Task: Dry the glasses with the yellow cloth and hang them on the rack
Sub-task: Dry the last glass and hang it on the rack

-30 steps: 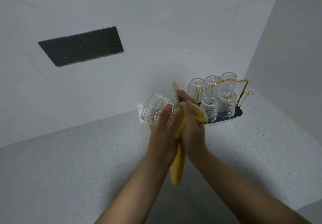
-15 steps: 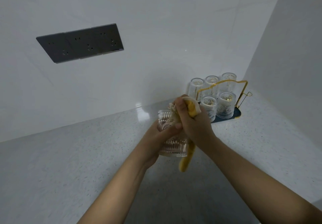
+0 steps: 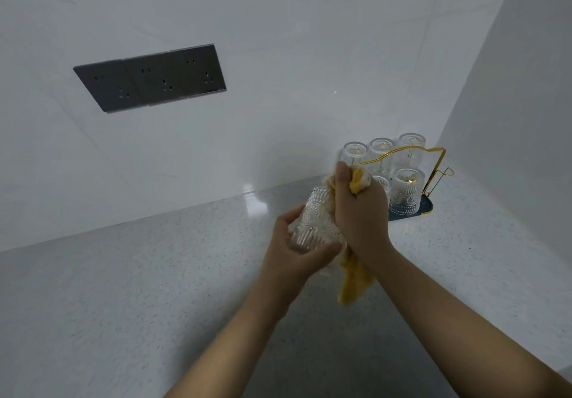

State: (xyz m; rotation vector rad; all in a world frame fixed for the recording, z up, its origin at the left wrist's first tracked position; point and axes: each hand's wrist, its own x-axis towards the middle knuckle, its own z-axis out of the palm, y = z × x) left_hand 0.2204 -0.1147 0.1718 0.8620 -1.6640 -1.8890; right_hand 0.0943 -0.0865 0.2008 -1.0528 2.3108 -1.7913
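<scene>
An embossed clear glass (image 3: 314, 224) is held above the counter, tilted, its base cupped in my left hand (image 3: 297, 253). My right hand (image 3: 360, 212) grips the yellow cloth (image 3: 354, 280) and presses it against the glass's right side and mouth; a bunch of cloth shows above the fist and a tail hangs below the wrist. Behind my hands in the corner stands the gold wire rack (image 3: 433, 165) on a dark tray, with several glasses (image 3: 405, 192) upside down on it. My right hand hides part of the front row.
A speckled grey counter (image 3: 154, 289) runs to a white tiled back wall with a dark triple socket panel (image 3: 151, 77). A white side wall (image 3: 520, 119) closes the corner at the right, close behind the rack.
The glass went from lying sideways with its mouth to the left to a more upright tilt. My right hand with the cloth shifted from beside the base up to the mouth.
</scene>
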